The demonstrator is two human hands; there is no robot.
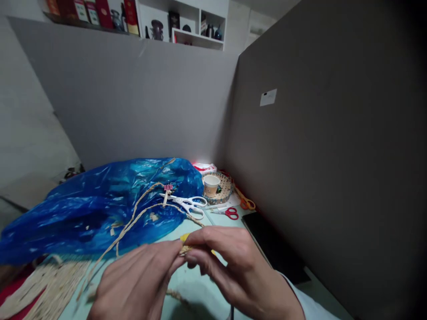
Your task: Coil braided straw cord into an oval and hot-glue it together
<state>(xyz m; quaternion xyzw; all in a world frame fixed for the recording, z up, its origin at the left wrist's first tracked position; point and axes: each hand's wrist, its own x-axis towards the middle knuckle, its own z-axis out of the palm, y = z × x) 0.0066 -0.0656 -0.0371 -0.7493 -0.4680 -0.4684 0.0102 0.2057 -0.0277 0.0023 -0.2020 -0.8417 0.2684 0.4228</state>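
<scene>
My right hand [230,258] is closed in a pinch, thumb against forefinger, on a short stretch of pale braided straw cord [185,250]. Beside it my left hand [140,280] has its fingers curled together at the same spot; its back hides the fingertips and most of what they grip. Small patches of yellow [184,238] show at the pinching fingers, but their kind is unclear. Below the hands, a blurred piece of braided cord [176,295] hangs or lies over the pale green tabletop [200,293].
A blue plastic bag [110,191] bears long twisted straw strands [133,218], a pink clip [168,187] and white scissors [191,204]. Red scissors [230,213], orange scissors [247,204] and a woven tray [227,189] with a paper cup [211,184] stand near the right partition [316,146]. Straw bundles [50,289] lie left.
</scene>
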